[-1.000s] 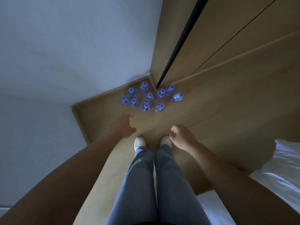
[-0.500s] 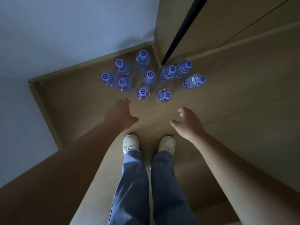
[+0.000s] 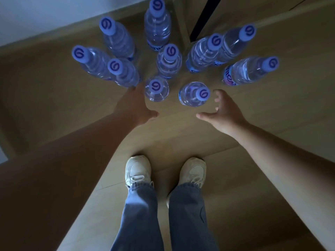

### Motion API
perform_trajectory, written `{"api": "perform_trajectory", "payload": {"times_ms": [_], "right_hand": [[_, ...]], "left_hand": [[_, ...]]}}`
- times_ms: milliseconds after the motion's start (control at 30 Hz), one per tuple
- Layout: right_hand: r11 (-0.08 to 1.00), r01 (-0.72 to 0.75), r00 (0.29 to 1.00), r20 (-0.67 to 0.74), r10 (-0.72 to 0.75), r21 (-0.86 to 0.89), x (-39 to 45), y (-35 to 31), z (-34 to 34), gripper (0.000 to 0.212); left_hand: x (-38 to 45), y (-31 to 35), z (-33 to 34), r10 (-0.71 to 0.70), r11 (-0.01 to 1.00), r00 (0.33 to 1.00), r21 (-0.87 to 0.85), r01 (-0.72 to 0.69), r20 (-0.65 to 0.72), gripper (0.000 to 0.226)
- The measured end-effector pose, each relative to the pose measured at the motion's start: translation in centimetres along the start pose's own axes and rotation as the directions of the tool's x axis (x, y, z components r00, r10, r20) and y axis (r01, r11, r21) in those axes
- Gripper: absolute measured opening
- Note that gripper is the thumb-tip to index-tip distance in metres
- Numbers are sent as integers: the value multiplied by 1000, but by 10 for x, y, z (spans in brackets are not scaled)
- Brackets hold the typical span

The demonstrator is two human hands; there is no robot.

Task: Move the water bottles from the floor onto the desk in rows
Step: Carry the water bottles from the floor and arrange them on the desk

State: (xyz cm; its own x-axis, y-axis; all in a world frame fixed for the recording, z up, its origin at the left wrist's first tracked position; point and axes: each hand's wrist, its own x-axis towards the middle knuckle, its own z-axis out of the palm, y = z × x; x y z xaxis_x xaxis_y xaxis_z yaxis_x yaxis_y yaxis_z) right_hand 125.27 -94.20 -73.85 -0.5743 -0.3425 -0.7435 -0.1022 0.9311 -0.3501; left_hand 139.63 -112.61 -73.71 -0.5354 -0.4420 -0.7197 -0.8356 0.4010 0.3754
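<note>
Head view: both hands, left (image 3: pixel 135 104) and right (image 3: pixel 223 110), spread open, empty, just beside upright floor bottles (image 3: pixel 156 88).

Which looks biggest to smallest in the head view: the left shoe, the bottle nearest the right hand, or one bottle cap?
1. Left shoe
2. Bottle nearest the right hand, seen end-on, so its full length is hidden
3. Its cap, clearly the smallest

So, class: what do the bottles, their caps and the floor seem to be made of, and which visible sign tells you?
Bottles: clear, glossy plastic, probably; ribbed walls glint and show through.
Caps: opaque matte plastic, seemingly; flat blue with a printed swirl.
Floor: wood or laminate, judging by tan boards with seams; low sheen.
</note>
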Motion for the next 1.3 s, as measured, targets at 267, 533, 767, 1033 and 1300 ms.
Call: {"api": "perform_trajectory", "payload": {"times_ms": [267,533,767,1033,1300], "right_hand": [[985,166,986,27,-167,39,39,0,11,100],[965,260,965,1,-261,22,43,-7,14,72],[967,253,967,-45,-252,33,20,-11,13,66],[964,265,964,37,-264,-7,-64,-57,-27,71],[899,430,902,74,-425,-82,-190,-135,-83,63]], "left_hand": [[36,-1,19,41,981,994,-182,-59,-99,95],[39,-1,21,33,965,987,-252,-73,-158,77],[24,3,18,63,959,980,-261,-111,-187,59],[-66,21,-23,-61,921,980,-390,-17,-187,60],[-202,27,-109,-244,918,917,-380,114,-316,51]]}}
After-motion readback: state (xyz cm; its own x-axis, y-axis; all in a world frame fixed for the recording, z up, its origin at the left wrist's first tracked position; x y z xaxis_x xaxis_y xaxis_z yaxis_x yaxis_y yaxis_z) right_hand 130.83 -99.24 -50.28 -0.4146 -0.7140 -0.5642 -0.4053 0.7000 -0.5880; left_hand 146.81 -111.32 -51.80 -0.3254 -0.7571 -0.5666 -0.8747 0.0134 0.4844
